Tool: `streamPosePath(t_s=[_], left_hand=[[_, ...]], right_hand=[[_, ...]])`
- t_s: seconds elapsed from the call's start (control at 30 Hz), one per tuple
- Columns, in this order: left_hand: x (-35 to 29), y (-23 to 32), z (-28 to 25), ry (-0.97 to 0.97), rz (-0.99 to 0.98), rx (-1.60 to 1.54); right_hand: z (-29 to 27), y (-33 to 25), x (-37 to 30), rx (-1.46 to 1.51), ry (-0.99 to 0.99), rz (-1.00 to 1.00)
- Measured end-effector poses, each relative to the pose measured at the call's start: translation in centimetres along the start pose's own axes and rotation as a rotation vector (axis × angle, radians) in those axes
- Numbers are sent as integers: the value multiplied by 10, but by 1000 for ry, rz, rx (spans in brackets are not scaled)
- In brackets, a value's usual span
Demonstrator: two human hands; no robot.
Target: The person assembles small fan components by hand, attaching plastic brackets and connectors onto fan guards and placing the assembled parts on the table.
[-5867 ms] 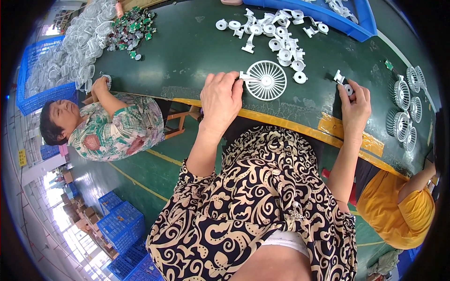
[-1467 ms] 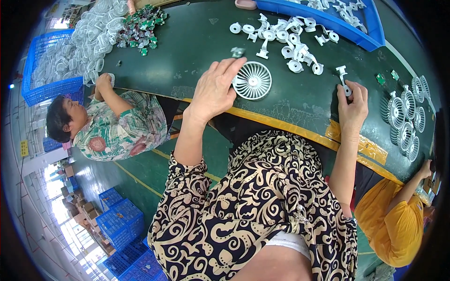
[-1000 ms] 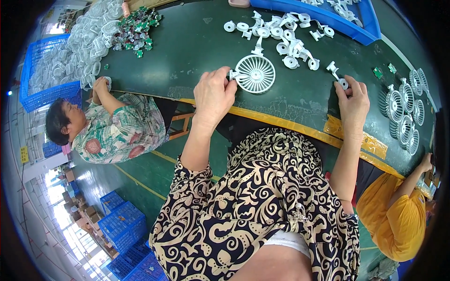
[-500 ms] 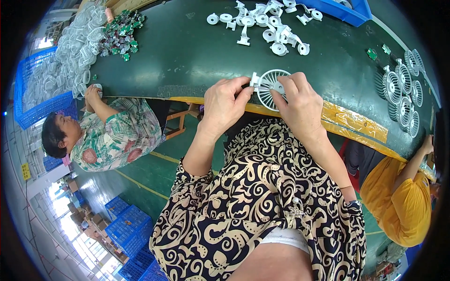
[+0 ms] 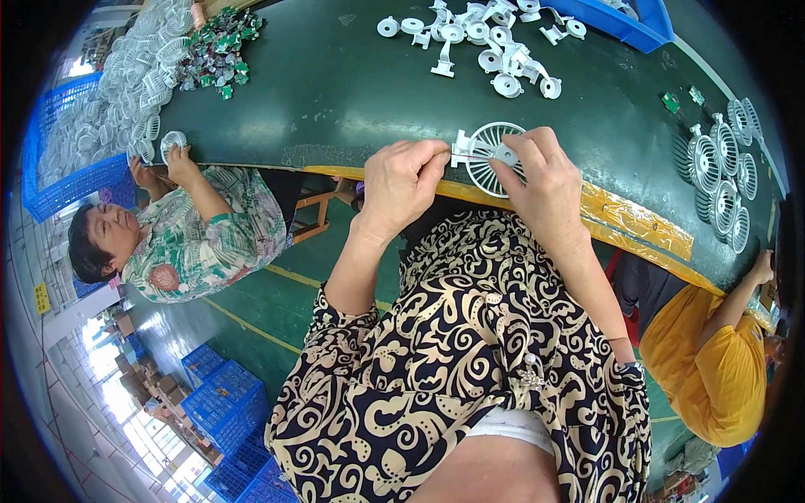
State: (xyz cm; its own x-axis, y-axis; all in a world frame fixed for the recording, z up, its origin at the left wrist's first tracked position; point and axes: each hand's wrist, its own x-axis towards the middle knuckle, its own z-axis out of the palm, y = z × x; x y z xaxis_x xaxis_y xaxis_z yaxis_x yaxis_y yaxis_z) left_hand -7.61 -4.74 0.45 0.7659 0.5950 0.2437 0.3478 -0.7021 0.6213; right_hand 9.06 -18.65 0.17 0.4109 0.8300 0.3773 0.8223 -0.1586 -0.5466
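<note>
"Head view, looking down: where's the work, and how are the hands gripping?"

"Over the near edge of the green table (image 5: 335, 105), by the yellow tape (image 5: 641, 220). The left hand (image 5: 407, 178) makes a narrow pinch at the block end (image 5: 460, 149) of a white stem; the right hand (image 5: 543, 178) has thumb and fingers closed about a disc (image 5: 507, 154) at the middle of a round white grille (image 5: 484, 139)."

"So which step?"

"Fitting the disc to the hub, I'd say. Fingers cover some of it, so I can't tell if it's seated. The next move probably calls for light, even pressure, with the stem kept in line."

"And the materials?"

"Smooth, hard-looking plastic. The grille is a ring of thin spokes, likely a little springy. Cup-ended brackets (image 5: 490, 59) lie heaped farther back; more grilles (image 5: 704, 159) sit off to the right. The tape looks glossy and creased."
</note>
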Motion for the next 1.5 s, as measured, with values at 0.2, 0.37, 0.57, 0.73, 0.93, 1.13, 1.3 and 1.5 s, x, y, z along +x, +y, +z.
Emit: streamPosePath(t_s=[0.2, 0.37, 0.57, 0.73, 0.93, 1.13, 1.3, 1.5], left_hand=[[0, 0, -4, -106, -126, -48], [2, 0, -3, -137, -132, -53], [3, 2, 0, -107, -130, -73], [13, 18, 12, -91, -216, -42], [13, 19, 19, -88, -173, -53], [18, 7, 13, -89, -96, -180], [32, -35, -28, 237, -81, 20], [43, -99, -77, 487, -109, 512]], right_hand=[[-11, 5, 4, 75, -158, -22], [-10, -4, 8, -28, -217, -17], [-8, -11, 17, -181, -298, -73], [-9, -12, 18, -195, -320, -55], [-9, -8, 11, -74, -242, -43], [-30, -3, -6, 99, -205, -67], [-81, 28, -26, -111, -173, 224], [-132, 70, -37, -557, 34, 564]])
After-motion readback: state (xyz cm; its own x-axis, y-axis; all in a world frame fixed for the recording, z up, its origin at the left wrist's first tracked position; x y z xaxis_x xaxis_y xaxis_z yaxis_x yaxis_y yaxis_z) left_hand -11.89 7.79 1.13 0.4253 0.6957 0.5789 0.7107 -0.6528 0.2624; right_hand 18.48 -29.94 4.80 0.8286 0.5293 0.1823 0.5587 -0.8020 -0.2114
